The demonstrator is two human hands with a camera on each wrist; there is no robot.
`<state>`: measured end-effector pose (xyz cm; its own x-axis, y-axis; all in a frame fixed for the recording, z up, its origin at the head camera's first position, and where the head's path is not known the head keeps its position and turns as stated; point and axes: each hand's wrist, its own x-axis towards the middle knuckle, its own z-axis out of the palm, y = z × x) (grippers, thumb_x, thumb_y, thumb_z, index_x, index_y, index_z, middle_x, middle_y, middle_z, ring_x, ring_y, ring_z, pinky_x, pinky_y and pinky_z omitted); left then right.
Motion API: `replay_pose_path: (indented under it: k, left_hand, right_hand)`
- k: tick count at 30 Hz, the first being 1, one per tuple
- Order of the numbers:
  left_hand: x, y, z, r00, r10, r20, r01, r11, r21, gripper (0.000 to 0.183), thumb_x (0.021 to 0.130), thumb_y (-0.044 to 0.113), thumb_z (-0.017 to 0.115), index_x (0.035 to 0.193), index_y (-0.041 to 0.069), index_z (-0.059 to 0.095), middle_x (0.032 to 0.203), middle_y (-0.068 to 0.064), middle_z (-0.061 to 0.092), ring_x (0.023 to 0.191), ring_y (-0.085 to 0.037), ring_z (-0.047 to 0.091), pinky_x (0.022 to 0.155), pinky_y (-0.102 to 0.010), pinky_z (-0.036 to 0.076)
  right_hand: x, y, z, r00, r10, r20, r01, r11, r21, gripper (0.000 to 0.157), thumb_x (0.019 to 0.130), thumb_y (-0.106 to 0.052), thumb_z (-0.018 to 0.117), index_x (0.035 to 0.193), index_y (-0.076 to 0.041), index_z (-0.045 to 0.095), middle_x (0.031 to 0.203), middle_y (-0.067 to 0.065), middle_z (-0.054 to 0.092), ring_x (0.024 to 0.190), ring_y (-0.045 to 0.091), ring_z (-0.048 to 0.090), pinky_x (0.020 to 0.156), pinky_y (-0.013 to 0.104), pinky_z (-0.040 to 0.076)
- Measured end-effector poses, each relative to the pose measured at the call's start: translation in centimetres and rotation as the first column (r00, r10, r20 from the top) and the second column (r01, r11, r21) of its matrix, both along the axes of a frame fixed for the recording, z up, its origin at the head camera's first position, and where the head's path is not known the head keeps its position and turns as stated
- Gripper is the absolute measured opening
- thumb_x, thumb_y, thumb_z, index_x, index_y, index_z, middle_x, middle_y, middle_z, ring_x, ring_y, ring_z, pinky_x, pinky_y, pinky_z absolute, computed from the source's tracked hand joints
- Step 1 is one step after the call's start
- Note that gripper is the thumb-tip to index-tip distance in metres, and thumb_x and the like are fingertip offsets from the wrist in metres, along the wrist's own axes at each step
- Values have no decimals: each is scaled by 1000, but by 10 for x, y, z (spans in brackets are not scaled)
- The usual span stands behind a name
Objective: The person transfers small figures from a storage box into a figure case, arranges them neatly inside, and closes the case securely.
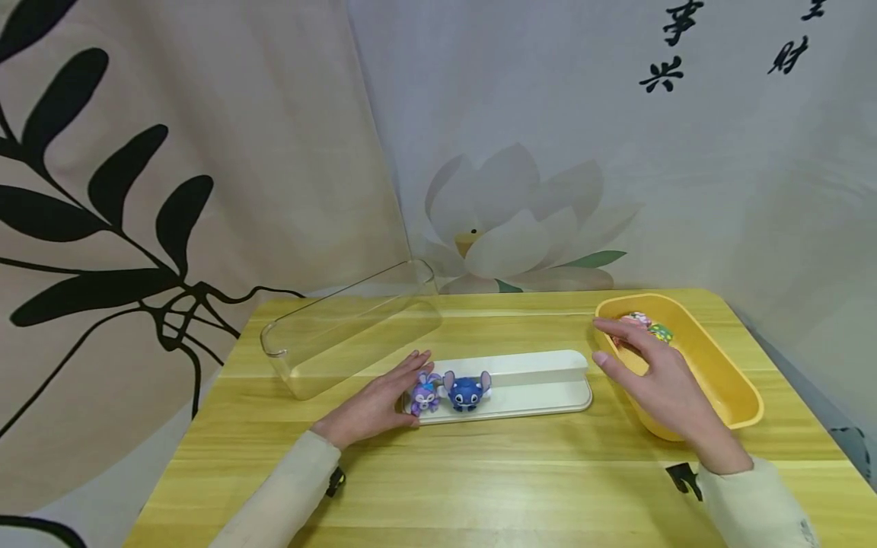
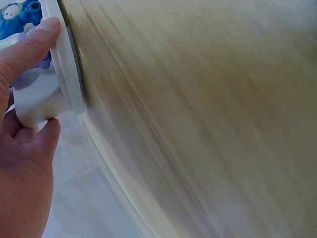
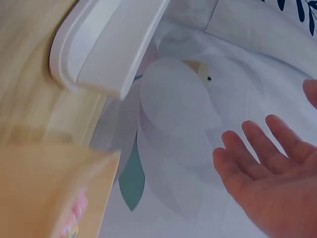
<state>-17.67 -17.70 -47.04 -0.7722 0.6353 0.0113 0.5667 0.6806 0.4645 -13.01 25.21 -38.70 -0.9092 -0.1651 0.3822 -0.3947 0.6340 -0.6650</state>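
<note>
A white two-level display base [image 1: 534, 397] lies on the wooden table, with its raised step at the back. Two small figurines stand side by side at its left end: a purple, long-eared figurine [image 1: 425, 396] and a blue, big-eared figurine [image 1: 466, 393]. My left hand [image 1: 377, 403] grips that left end. In the left wrist view its thumb [image 2: 37, 42] presses on the front edge while the other fingers wrap the end. My right hand [image 1: 661, 380] hovers over the yellow bin [image 1: 752, 411], fingers extended and holding nothing; the right wrist view shows its spread fingers [image 3: 270, 151].
Behind my left hand, a clear plastic cover [image 1: 276, 352] sits slantwise at the table's back left. Pink and green patterned toys [image 1: 661, 332] lie in the far end of the bin. A printed curtain [image 1: 308, 152] hangs behind the table [image 1: 479, 487].
</note>
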Motion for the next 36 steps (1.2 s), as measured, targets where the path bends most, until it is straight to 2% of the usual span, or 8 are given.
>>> replay_pose_path:
  k: [3,9,14,17,18,21,27,36]
  left_hand:
    - [0,0,0,1000,2,4,-2,1000,-3,94,85,25,87,163,14,34,173,-2,15,158,-22,13,122,-46,31]
    - [0,0,0,1000,0,-2,0,1000,-3,93,86,23,87,162,13,35,173,-3,17,158,-22,14,122,-46,31]
    - [-1,0,0,1000,0,1,0,1000,2,93,85,23,87,162,13,35,173,-4,17,158,-22,14,122,-46,32]
    - [0,0,0,1000,2,2,-2,1000,1,94,85,24,87,162,13,35,173,-3,17,158,-22,14,122,-46,32]
    - [0,0,0,1000,3,1,-3,1000,0,94,85,24,87,162,14,35,173,-3,17,158,-22,14,122,-46,32]
    - [0,0,0,1000,4,-1,-4,1000,2,94,85,24,87,162,14,35,173,-3,17,158,-22,14,121,-46,33]
    - [0,-1,-1,1000,6,-2,-6,1000,0,94,85,23,88,163,15,35,173,-3,17,158,-21,14,121,-46,33]
    - [-1,0,-1,1000,8,-1,-8,1000,-5,95,85,24,88,163,15,34,173,-2,17,158,-21,14,121,-46,34]
  right_hand:
    - [-1,10,4,999,-35,10,34,999,33,46,99,-23,73,143,-16,62,134,8,65,110,2,56,95,8,41]
    - [-6,31,16,992,-92,83,86,994,73,52,100,-30,71,148,-14,57,136,16,64,122,39,58,95,53,46]
    - [-14,46,25,983,-99,155,85,992,92,57,102,-36,67,151,-11,52,150,20,54,134,51,49,102,66,43]
    - [-21,54,28,976,-97,196,78,992,102,63,102,-40,65,153,-7,47,152,25,49,137,53,45,106,70,39]
    - [-24,57,28,975,-96,202,76,992,104,64,102,-40,65,153,-7,46,152,26,49,137,52,44,112,62,39]
    - [-33,63,28,975,-81,207,62,993,97,65,103,-38,64,153,-3,44,150,28,48,137,51,43,115,61,37]
    - [-53,76,25,965,-78,251,53,993,104,66,104,-39,61,152,2,42,151,31,46,136,54,43,107,71,37]
    - [-78,89,23,920,-97,380,43,988,150,76,106,-50,53,155,4,35,156,32,38,140,54,38,110,72,35]
